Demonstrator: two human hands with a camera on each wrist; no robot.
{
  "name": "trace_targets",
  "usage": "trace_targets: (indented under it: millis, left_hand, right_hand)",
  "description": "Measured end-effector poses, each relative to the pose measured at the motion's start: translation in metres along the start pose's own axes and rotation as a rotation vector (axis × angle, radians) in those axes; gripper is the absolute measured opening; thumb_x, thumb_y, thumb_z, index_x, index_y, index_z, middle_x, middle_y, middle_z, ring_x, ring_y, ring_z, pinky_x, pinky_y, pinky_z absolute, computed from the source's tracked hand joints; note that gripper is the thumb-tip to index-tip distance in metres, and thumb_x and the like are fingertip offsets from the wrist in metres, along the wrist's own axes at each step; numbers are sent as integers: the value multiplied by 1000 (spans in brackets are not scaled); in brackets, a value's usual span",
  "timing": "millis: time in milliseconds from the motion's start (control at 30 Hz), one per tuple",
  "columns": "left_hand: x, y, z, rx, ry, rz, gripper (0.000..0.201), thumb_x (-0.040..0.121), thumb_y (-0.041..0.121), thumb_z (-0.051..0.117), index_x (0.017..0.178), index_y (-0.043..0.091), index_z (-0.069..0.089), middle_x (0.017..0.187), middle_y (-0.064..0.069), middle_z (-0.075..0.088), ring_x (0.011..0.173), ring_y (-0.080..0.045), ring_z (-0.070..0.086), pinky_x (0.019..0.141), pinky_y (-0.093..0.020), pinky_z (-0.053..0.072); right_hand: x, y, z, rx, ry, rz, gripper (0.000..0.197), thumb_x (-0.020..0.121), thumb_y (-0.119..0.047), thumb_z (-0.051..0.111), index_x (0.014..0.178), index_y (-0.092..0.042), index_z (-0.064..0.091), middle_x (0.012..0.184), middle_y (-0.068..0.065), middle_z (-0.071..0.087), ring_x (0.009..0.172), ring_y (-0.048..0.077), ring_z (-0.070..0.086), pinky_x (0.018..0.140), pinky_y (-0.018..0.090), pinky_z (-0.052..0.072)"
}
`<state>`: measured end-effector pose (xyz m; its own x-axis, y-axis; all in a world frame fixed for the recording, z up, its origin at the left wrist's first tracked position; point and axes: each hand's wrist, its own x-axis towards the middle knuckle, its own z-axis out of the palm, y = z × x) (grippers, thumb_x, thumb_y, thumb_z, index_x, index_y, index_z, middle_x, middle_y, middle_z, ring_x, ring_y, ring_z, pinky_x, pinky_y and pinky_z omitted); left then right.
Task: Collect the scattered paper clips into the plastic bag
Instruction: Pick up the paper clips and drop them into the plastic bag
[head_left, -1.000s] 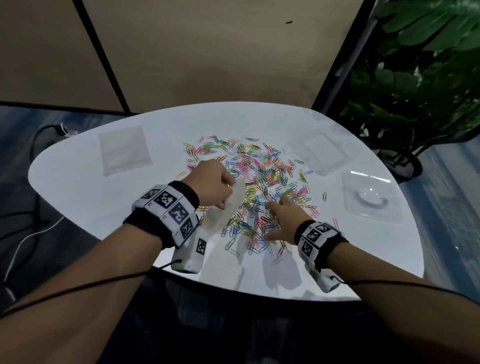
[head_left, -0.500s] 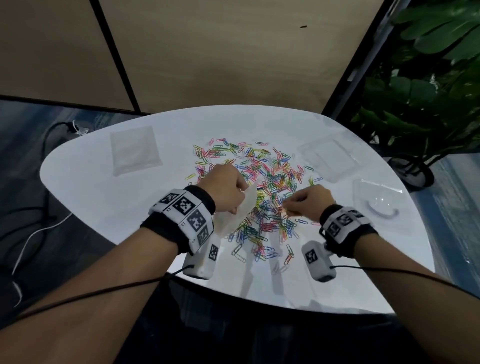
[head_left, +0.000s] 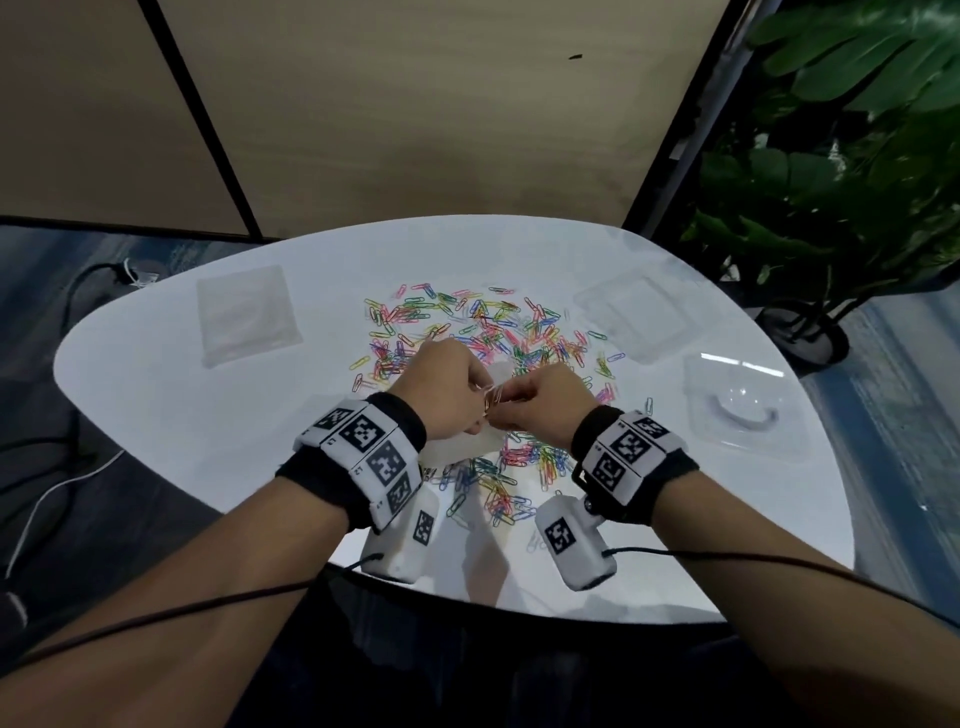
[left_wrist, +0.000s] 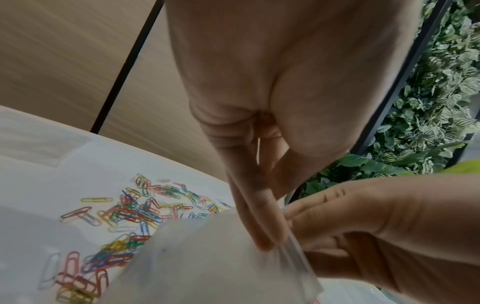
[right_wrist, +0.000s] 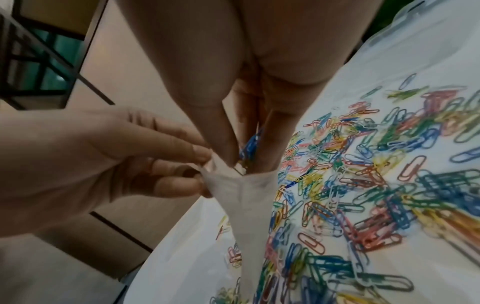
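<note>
The left hand (head_left: 447, 392) pinches the rim of the bag (right_wrist: 249, 197) between thumb and fingertips, the fingers (left_wrist: 259, 218) held nearly straight and close together — the sealing strip at the bag's mouth runs just under them. The right hand (head_left: 540, 405) meets it above the table (head_left: 156, 415), its thumb and fingers bunched around a few clips (right_wrist: 250, 144) and pushed into the bag's open mouth; a blue one shows between the fingertips. Both hands are thus closed on something, the left on the bag, the right on the clips.

The head view shows the two hands touching over the near part of the scattered clips (head_left: 483, 332), with the bag hanging below them as a pale shape, but the hands hide the mouth itself. The right wrist view shows that mouth — spread into a funnel, the left fingertips on its near edge, the bag's body trailing down onto the table beside the dense heap of coloured clips. The left wrist view shows the bag's frosted side from below and blurred, and the right hand behind the strip.
</note>
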<state>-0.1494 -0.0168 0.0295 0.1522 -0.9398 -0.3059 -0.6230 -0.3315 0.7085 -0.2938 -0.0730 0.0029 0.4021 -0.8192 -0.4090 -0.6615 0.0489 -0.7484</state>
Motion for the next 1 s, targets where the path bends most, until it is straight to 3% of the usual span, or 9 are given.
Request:
trace_targets:
  millis: [133, 233, 333, 400, 467, 567, 667, 867, 1000]
  left_hand:
    - [0, -1, -1, -23, -18, -3, 25, 95, 0, 56, 116, 2, 70, 84, -15, 75, 69, -21, 77, 75, -34, 64]
    - [-1, -2, -3, -22, -21, 5, 24, 94, -2, 55, 109, 2, 73, 87, -15, 75, 68, -22, 77, 76, -36, 64]
    - [-1, -5, -7, 28, 3, 20, 24, 93, -3, 55, 104, 1, 76, 87, -16, 76, 66, -22, 76, 76, -37, 64]
    - [0, -8, -9, 26, 36, 0, 28, 94, -2, 54, 117, 1, 70, 96, -17, 76, 66, -22, 75, 75, -34, 63]
    - [1, -9, -11, 27, 59, -6, 32, 95, -1, 52, 124, 1, 66, 105, -17, 75, 66, -21, 75, 73, -31, 62]
    - [3, -9, -12, 44, 60, 3, 33, 95, -1, 51, 124, 1, 67, 102, -17, 75, 67, -22, 76, 78, -35, 63]
    - [4, -8, -11, 55, 61, 3, 31, 94, -2, 52, 121, 1, 68, 89, -17, 76, 67, -23, 77, 80, -39, 63]
    - [4, -9, -14, 122, 55, -2, 25, 90, -3, 52, 103, -3, 74, 91, -16, 78, 64, -22, 76, 74, -37, 64]
    - [6, -10, -14, 152, 49, 3, 28, 87, -3, 50, 92, 2, 77, 93, -10, 78, 58, -19, 75, 68, -38, 64]
  right_hand:
    - [0, -9, 1, -144, 13, -50, 20, 75, -3, 75, 94, -8, 75, 68, 2, 71, 59, 3, 68, 56, 15, 54]
    - [1, -16, 2, -301, 1, -170, 19, 82, -4, 65, 93, -11, 78, 72, 1, 70, 52, -4, 58, 51, 3, 38]
    - [-3, -22, -2, -377, -164, -230, 23, 83, -7, 64, 97, -19, 78, 79, -6, 69, 73, 8, 65, 68, 16, 47]
    - [-6, -23, -17, -89, -233, -194, 20, 86, 0, 62, 93, -11, 77, 81, 1, 74, 79, 15, 72, 73, 24, 58]
    - [-1, -9, -38, 111, -132, -146, 23, 89, 6, 57, 89, -8, 76, 93, 10, 75, 85, 22, 72, 73, 30, 61]
    - [22, 44, -72, -341, 141, -40, 23, 92, -14, 60, 111, -22, 70, 124, 1, 65, 105, 20, 66, 90, 32, 55]
    - [35, 102, -88, -771, 38, 205, 54, 96, -35, 52, 145, -15, 39, 150, 9, 41, 135, 26, 42, 113, 37, 33]
    - [33, 108, -44, -703, 30, 287, 52, 96, -39, 45, 136, -6, 44, 133, 22, 52, 119, 35, 54, 97, 39, 45]
    - [25, 82, -5, -696, -31, 232, 86, 89, -52, 57, 153, -12, 16, 145, 20, 43, 127, 33, 50, 98, 39, 46]
